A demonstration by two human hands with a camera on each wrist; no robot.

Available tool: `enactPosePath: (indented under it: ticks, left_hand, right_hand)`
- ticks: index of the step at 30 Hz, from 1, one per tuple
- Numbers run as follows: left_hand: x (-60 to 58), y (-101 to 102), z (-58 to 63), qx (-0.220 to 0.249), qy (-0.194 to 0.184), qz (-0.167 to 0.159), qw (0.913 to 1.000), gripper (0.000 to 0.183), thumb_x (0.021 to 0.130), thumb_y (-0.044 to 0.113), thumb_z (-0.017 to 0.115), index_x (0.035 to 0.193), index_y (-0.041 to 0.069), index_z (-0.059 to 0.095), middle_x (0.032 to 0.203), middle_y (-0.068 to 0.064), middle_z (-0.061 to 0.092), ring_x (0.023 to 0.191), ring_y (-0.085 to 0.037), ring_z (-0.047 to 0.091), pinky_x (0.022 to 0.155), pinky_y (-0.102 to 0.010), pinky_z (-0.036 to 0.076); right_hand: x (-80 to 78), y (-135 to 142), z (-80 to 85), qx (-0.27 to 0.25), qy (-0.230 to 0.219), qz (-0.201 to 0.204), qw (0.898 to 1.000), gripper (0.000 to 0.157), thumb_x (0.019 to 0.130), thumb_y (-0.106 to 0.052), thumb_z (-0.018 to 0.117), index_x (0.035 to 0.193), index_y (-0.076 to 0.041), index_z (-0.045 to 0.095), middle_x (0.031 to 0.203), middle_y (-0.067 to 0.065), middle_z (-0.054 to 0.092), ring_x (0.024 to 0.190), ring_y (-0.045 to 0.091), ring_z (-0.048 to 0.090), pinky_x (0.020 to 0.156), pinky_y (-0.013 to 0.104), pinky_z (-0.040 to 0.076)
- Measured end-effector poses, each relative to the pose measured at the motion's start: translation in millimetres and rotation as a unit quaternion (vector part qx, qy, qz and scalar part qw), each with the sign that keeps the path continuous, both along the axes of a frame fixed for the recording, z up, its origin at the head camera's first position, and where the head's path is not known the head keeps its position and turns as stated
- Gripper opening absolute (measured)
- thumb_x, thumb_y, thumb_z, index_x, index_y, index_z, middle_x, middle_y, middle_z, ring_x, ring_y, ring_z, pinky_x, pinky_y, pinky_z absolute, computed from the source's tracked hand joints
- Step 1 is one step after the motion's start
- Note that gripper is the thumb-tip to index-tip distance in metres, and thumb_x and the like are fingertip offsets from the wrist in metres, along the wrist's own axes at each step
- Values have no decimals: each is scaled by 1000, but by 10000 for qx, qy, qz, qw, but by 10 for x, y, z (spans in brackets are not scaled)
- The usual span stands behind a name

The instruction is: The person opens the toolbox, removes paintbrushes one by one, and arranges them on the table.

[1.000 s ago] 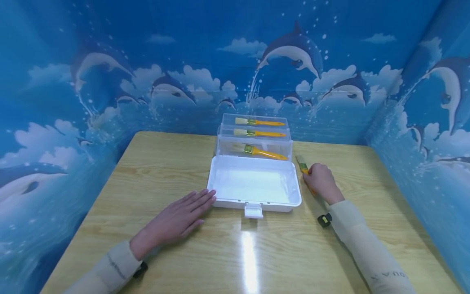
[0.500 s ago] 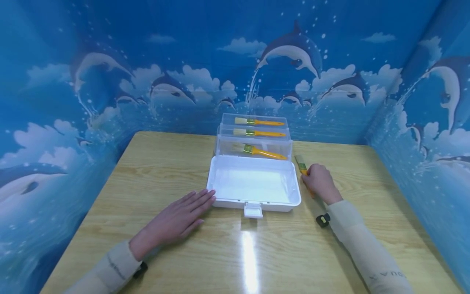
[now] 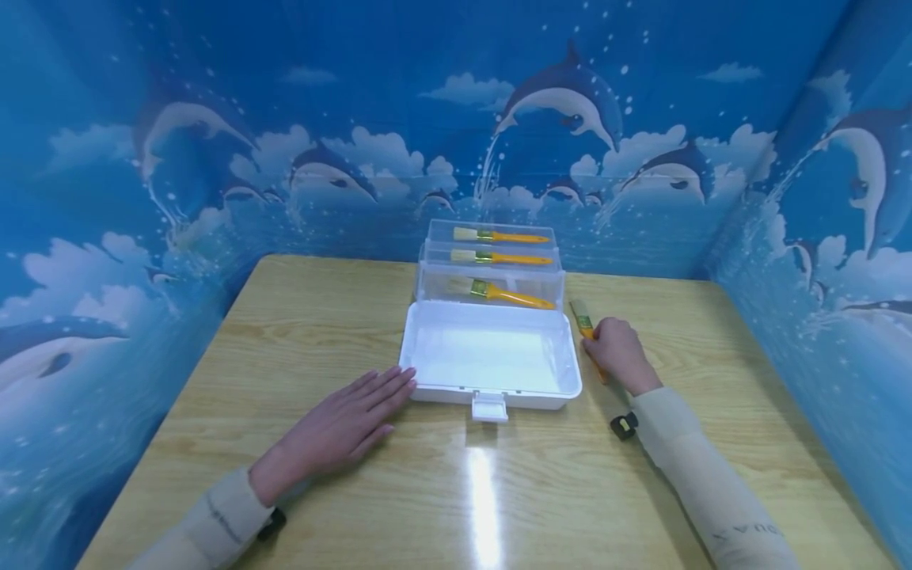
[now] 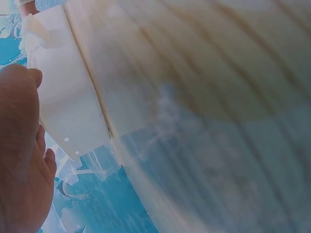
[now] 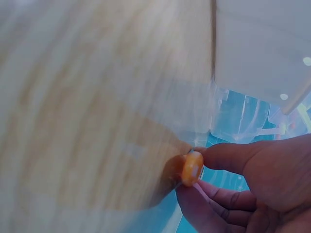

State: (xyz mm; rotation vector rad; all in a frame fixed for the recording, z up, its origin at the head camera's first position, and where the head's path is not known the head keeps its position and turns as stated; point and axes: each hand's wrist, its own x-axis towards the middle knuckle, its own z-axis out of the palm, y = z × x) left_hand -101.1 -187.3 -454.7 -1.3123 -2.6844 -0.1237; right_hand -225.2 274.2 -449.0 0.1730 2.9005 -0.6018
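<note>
A white box (image 3: 492, 402) stands open on the table, with clear tiered trays (image 3: 431, 277) fanned out behind it. Each of the three tiers holds a paintbrush with an orange handle: an upper brush (image 3: 520, 237), a middle brush (image 3: 523, 259) and a lower brush (image 3: 523, 299). My left hand (image 3: 342, 423) lies with straight fingers, its fingertips touching the box's front left corner. To the right of the box, my right hand (image 3: 621, 355) pinches the orange handle of another paintbrush (image 3: 583, 321) between thumb and fingers. In the right wrist view, the handle's end (image 5: 193, 169) shows between the fingertips.
A wooden table (image 3: 321, 317) carries everything. A latch (image 3: 489, 407) juts from the front of the box. Blue dolphin-print cloth (image 3: 356, 95) hangs behind the table and along both sides.
Both hands keep their places, and the right one still holds the paintbrush. The whole head view has shifted very slightly; nothing else has visibly moved.
</note>
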Motion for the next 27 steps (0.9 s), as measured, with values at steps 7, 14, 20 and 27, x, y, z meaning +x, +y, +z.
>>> enactPosePath:
  ticks: [7,14,20,27]
  left_hand:
    - [-3,0,8,-38,-16,24,10000,66,106,31,52,161,9,25,170,-5,18,157,-23,19,128,-45,22]
    - [-1,2,11,-17,-30,36,10000,66,106,31,52,162,9,24,170,-5,18,157,-22,18,128,-44,22]
    - [8,-7,-8,40,6,24,10000,65,106,31,52,162,9,26,170,-4,20,156,-22,21,127,-45,23]
    - [3,-9,-45,118,81,55,9999,64,106,31,52,162,10,26,170,-3,21,156,-22,22,128,-42,23]
  right_hand:
    - [-28,14,-31,-106,-54,-4,9999,28,97,-18,64,98,10,67,77,14,64,58,18,58,49,25,50]
    - [-21,24,-29,-146,19,43,9999,30,98,-19,64,99,11,66,77,15,64,58,18,58,49,25,50]
    - [1,41,2,-253,-73,78,9996,38,98,-21,64,110,16,64,93,24,67,70,24,63,57,30,55]
    - [63,79,116,-225,-565,-36,9981,52,99,-26,62,129,16,55,118,32,63,92,32,65,74,40,59]
